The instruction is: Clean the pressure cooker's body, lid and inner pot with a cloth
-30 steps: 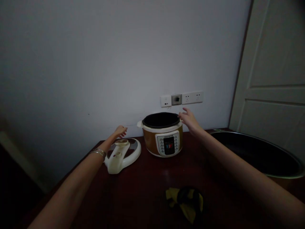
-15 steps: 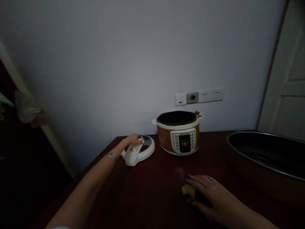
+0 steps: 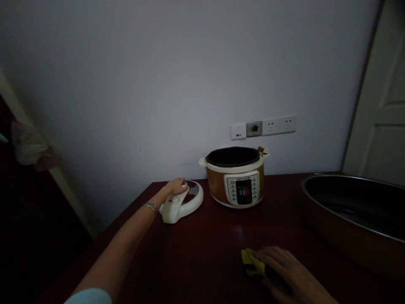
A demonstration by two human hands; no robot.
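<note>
Grasping in the right hand (image 3: 286,272) a bunched yellow-and-black cloth (image 3: 252,261), at the near part of the dark-red table (image 3: 196,253). Having on the right a large metal-rimmed basin (image 3: 335,221). Farther away, gripping with the left hand (image 3: 175,186) the handle of the white cooker lid (image 3: 191,206), laid on the table. Seeing, right of this lid, the uncovered electric pressure cooker (image 3: 217,185), and behind, 1 row of wall plates (image 3: 278,125).
</note>
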